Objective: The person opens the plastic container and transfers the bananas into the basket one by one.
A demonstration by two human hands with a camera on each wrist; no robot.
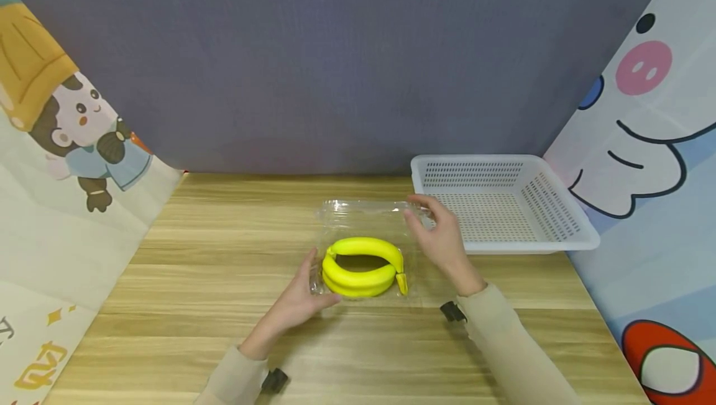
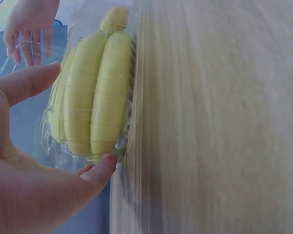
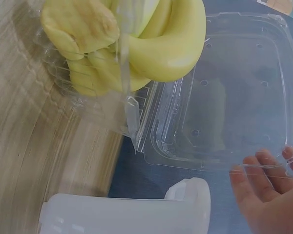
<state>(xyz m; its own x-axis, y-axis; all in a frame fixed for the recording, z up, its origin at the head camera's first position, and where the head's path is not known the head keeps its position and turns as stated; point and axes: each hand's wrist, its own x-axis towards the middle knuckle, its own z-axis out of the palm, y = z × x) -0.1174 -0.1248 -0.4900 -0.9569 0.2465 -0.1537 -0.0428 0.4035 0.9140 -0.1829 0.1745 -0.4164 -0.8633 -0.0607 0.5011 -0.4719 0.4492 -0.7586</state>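
Observation:
A clear plastic clamshell box [image 1: 411,290] sits on the table with its lid [image 3: 234,92] raised at the back. Yellow bananas [image 1: 358,279] lie in its base, curved round in a ring. My left hand [image 1: 299,296] is at the near left corner, thumb along the front and fingers by the left side. In the left wrist view that hand [image 2: 44,180] has a fingertip at the box's lower edge, with thumb and fingers spread wide. At the lid's right edge my right hand [image 1: 442,234] pinches the plastic; in the right wrist view its fingers [image 3: 263,178] overlap the rim.
A white perforated basket [image 1: 576,231] stands at the back right, close behind my right hand. The wooden tabletop [image 1: 212,256] ends at a grey panel [image 1: 335,69]. Cartoon-printed walls [image 1: 671,163] rise on both sides.

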